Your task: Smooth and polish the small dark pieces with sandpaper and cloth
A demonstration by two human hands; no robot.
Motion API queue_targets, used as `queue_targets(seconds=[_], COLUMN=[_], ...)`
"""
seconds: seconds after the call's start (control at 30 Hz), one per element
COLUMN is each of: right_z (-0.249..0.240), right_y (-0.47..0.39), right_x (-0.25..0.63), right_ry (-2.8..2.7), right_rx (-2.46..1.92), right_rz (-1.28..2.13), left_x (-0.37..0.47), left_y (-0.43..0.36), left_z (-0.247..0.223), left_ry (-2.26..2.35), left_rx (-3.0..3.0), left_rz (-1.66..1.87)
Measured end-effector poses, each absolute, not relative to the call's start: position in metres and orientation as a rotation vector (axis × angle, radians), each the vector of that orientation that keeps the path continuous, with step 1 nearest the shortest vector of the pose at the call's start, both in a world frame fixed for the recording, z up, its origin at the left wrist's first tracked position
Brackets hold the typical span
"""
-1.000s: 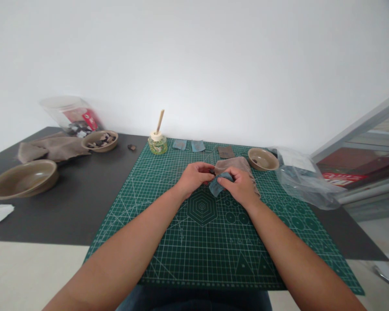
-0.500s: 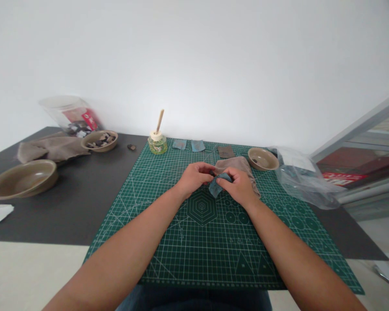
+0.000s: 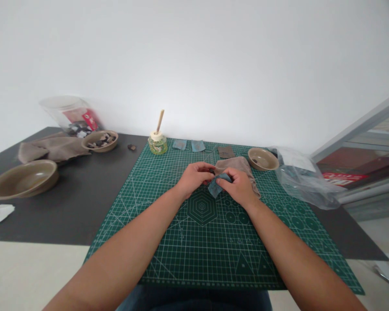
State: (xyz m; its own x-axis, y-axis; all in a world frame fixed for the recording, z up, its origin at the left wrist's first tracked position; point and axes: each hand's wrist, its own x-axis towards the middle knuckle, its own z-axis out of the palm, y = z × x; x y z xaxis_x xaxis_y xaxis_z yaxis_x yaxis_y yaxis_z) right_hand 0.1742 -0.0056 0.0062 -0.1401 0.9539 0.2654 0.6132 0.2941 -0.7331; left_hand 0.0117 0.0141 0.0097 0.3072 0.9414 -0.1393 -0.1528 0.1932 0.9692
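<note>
Blue cloth [image 3: 215, 189] is held over the mat [image 3: 201, 255], pinched in the right hand [image 3: 240, 185]; the left hand [image 3: 195, 178] pinches a dark piece [image 3: 212, 172], mostly hidden. Left of the mat, the red label [image 3: 90, 119] on a clear jar [image 3: 56, 111] bears marks too blurred to read.

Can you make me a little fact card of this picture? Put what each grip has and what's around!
Left grip: pinching a dark piece, partly hidden
Right grip: holding a blue cloth
Underneath: green mat
Beside right grip: brown towel
Back of mat: two blue squares, one brown square
Far right: clear bag
Far left: big bowl, small bowl with pieces inside, jar
</note>
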Motion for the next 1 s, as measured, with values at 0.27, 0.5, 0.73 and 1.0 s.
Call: queue_targets(seconds=[0.27,0.5,0.73,1.0], right_z=[0.0055,0.0059,0.0052,0.0076], right_y=[-0.0042,-0.0045,-0.0053,-0.0060], right_x=[0.1739,0.1736,0.1742,0.1733], right_ry=[-1.831,-1.828,-1.830,-1.841], right_rx=[-1.390,-1.395,-1.395,-1.402], right_rz=[0.621,0.632,0.640,0.626], left_x=[0.0119,0.0125,0.0130,0.0141], left_y=[0.0150,0.0159,0.0159,0.0158], left_z=[0.0089,0.0091,0.0068,0.0064], left_ry=[0.965,0.949,0.963,0.971], left_rx=[1.049,1.011,1.033,1.033], left_rz=[0.949,0.950,0.906,0.880])
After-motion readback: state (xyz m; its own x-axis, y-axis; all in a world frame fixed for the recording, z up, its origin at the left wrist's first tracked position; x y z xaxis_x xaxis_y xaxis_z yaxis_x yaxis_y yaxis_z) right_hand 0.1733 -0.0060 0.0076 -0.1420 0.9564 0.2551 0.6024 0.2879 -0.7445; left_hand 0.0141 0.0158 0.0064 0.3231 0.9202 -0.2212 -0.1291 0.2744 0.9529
